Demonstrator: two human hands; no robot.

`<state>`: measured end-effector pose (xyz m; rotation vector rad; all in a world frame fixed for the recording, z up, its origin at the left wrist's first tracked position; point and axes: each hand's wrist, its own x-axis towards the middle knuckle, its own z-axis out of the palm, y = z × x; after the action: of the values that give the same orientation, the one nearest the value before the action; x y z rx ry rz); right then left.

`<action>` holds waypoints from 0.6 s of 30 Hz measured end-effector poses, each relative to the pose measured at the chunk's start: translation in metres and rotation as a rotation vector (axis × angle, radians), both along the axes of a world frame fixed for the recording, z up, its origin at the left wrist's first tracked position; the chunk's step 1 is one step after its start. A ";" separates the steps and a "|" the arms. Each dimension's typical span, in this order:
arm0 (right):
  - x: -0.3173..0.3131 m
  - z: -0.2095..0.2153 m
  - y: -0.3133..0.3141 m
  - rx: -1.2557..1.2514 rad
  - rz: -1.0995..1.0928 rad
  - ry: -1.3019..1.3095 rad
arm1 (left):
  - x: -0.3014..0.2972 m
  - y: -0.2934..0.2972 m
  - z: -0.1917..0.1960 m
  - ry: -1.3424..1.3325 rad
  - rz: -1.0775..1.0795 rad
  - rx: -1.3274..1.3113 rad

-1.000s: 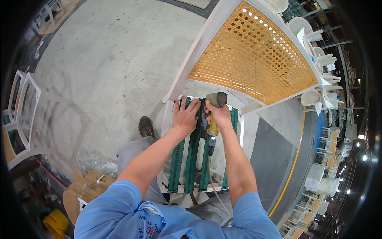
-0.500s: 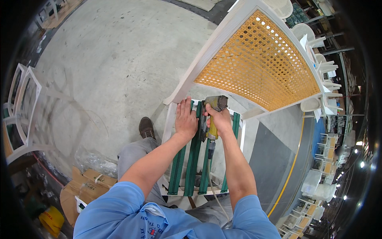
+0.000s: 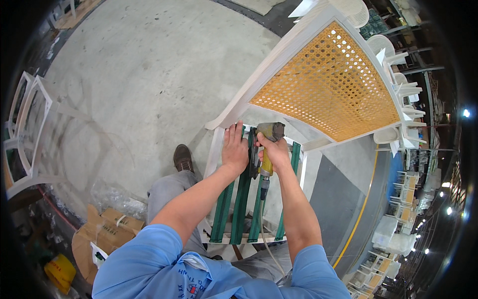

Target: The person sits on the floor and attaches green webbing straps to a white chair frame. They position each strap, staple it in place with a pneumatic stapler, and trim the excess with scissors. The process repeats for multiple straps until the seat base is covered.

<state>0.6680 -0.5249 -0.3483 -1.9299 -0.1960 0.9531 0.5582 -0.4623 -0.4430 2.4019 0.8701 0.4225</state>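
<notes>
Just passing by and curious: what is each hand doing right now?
Left hand: open, pressed flat on the green webbing straps.
Right hand: closed around the yellow pneumatic stapler.

head-worn fisheye, steeply down, close overhead

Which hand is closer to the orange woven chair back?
Right. The right hand grips the yellow nail gun just below the orange woven chair back; the left hand presses green straps farther left.

Matt white-painted wooden chair frame (image 3: 279, 55), woven golden cane panel (image 3: 331, 79), your glossy green webbing straps (image 3: 242, 199), yellow plastic and dull metal staple gun (image 3: 266, 144), rough grey concrete floor (image 3: 134, 74).
</notes>
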 end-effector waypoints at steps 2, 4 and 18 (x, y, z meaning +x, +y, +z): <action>0.004 0.000 0.000 -0.017 0.001 -0.018 | 0.002 0.001 0.001 -0.012 -0.001 0.002; 0.008 -0.001 -0.004 -0.050 0.017 -0.021 | 0.000 -0.001 0.001 -0.042 -0.001 0.001; 0.000 0.089 -0.115 0.058 -0.165 -0.055 | 0.012 0.001 0.017 -0.192 0.052 -0.076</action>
<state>0.6676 -0.6395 -0.2597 -1.8885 -0.0928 0.7783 0.5706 -0.4616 -0.4265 2.2310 0.8482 0.6179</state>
